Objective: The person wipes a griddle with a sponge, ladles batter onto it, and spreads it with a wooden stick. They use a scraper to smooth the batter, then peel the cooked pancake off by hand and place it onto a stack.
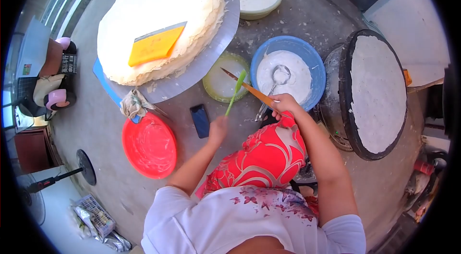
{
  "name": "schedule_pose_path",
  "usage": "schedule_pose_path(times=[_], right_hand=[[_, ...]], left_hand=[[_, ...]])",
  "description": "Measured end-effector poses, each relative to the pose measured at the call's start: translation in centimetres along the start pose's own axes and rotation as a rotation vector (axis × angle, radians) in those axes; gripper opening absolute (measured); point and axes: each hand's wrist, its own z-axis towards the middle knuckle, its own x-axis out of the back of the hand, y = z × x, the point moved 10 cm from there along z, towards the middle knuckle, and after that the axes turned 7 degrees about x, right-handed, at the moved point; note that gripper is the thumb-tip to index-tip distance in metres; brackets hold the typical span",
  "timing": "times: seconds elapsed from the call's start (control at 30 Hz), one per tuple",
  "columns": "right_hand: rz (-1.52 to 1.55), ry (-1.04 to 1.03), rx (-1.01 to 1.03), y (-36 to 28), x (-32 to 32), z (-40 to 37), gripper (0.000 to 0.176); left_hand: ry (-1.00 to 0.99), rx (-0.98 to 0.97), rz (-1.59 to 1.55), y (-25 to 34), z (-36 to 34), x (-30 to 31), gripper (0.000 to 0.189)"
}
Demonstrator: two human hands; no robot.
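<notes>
Green stick (236,93) is gripped in the left hand (218,129), fist closed, tip pointing up and away over the green-rimmed bowl (206,83). Right hand (284,105) is closed on a thin orange-handled blade (249,88); stick and blade cross above that bowl. Phone (200,120) lies flat on the floor just left of the left hand, red basin (149,145) further left. Blue basin (321,78) of white batter sits just past the right hand, ladle (278,76) in it. Griddle (346,105) to the right, coated white. Farthest: round tray (211,57) with stacked thin sheets (158,4), yellow scraper (154,45) on top.
</notes>
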Motion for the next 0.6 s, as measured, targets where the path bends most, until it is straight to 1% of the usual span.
schedule_pose_path(times=[0.03,0.1,0.13,0.17,0.2,0.23,0.27,0.3,0.33,0.37,0.4,0.43,0.47,0.5,0.53,0.57,0.6], right_hand=[[0.001,0.001,0.002,0.8,0.2,-0.1,0.037],[0.354,-0.025,0.193,1.8,0.6,-0.9,0.034],[0.355,-0.019,0.193,1.7,1.3,-2.3,0.034],[0.165,0.02,0.161,1.8,2.5,-4.1,0.034],[-0.025,0.057,0.126,1.5,3.6,-6.0,0.033],[-0.025,0.06,0.125,1.0,4.1,-7.8,0.033],[-0.019,0.116,0.097,0.9,5.0,-9.5,0.033],[-0.009,0.171,0.069,1.3,5.7,-10.6,0.032],[-0.003,0.176,0.069,2.2,5.8,-11.3,0.032],[0.025,0.224,0.09,3.1,6.3,-12.1,0.032],[0.054,0.272,0.11,4.1,6.6,-13.0,0.033],[0.06,0.277,0.108,5.3,6.5,-13.8,0.033],[0.14,0.294,0.129,6.4,6.4,-14.6,0.034],[0.22,0.31,0.15,7.5,6.2,-15.4,0.036],[0.227,0.313,0.15,8.5,5.9,-16.3,0.036],[0.275,0.36,0.145,9.7,5.8,-17.5,0.036],[0.324,0.406,0.139,10.9,5.8,-18.5,0.037]], left_hand=[[0.0,-0.002,0.001,0.0,0.4,-0.2,0.023],[0.06,0.07,0.043,-0.1,2.1,0.2,0.024],[0.076,0.156,0.066,-1.4,3.3,0.3,0.024],[0.071,0.152,0.066,-1.9,4.5,0.4,0.024],[0.09,0.167,0.161,-2.5,5.4,0.7,0.024],[0.111,0.183,0.256,-2.8,6.0,1.0,0.025],[0.107,0.179,0.256,-2.4,6.2,1.0,0.025],[0.11,0.18,0.327,-1.9,6.3,1.1,0.026],[0.114,0.18,0.399,-1.5,6.5,1.2,0.027],[0.109,0.175,0.403,-1.3,6.7,1.2,0.027],[0.076,0.183,0.442,-1.5,6.9,1.0,0.027],[0.043,0.191,0.48,-1.6,7.0,0.7,0.027],[0.039,0.187,0.483,-1.6,7.0,0.7,0.027],[0.046,0.191,0.41,-1.6,6.9,0.8,0.028],[0.054,0.194,0.338,-1.7,6.9,1.1,0.028],[0.051,0.19,0.344,-2.3,7.1,1.0,0.028],[0.058,0.196,0.23,-3.3,7.3,1.0,0.027]])
